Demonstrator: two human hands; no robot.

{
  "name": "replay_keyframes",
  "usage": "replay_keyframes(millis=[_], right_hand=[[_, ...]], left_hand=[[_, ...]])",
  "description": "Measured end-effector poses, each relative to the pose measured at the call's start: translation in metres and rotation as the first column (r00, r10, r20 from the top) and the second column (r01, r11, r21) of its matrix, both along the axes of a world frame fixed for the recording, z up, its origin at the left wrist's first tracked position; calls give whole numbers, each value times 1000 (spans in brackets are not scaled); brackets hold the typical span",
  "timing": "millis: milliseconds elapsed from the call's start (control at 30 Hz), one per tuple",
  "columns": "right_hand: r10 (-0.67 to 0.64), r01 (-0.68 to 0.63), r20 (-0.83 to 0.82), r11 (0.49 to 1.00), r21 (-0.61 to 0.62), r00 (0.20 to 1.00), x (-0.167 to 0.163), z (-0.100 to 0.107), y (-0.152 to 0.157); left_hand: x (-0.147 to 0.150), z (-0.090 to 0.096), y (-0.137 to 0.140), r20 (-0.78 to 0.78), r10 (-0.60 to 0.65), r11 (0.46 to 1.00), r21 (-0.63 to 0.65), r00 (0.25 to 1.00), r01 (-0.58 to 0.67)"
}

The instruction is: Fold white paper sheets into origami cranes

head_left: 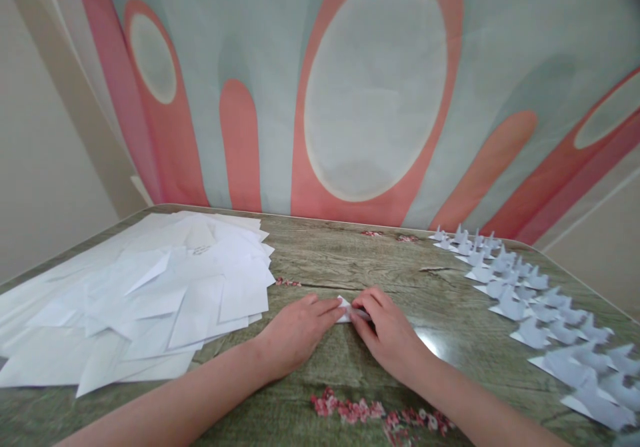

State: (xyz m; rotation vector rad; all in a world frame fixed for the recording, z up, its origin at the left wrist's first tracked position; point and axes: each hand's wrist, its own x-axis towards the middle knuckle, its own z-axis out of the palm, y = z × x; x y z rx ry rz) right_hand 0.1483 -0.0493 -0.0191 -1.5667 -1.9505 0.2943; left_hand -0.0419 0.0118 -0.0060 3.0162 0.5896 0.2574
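A small folded piece of white paper lies on the wood-patterned table in front of me. My left hand rests flat beside it, fingertips pressing its left edge. My right hand covers its right end, fingers bent down on the fold. Both hands pin the paper to the table; most of the piece is hidden under the fingers.
A loose pile of white paper sheets spreads over the table's left part. Several folded paper figures stand in rows along the right edge. A curtain with pink and grey shapes hangs behind the table.
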Motion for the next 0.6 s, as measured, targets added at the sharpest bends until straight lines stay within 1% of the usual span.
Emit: replay_keyframes(millis=[133,267,600], right_hand=[[21,-21,-11,1000,15,1000,0,-2,-2],[18,-18,-47,1000,-6,999,-1,-1,-1],[24,-25,-49,1000,-15,998,-2,1,-2]], left_hand=[[-1,1,0,12,10,1000,-18,1000,-10],[0,2,0,19,15,999,-42,1000,-14],[0,3,3,93,30,988,-154,995,-15]])
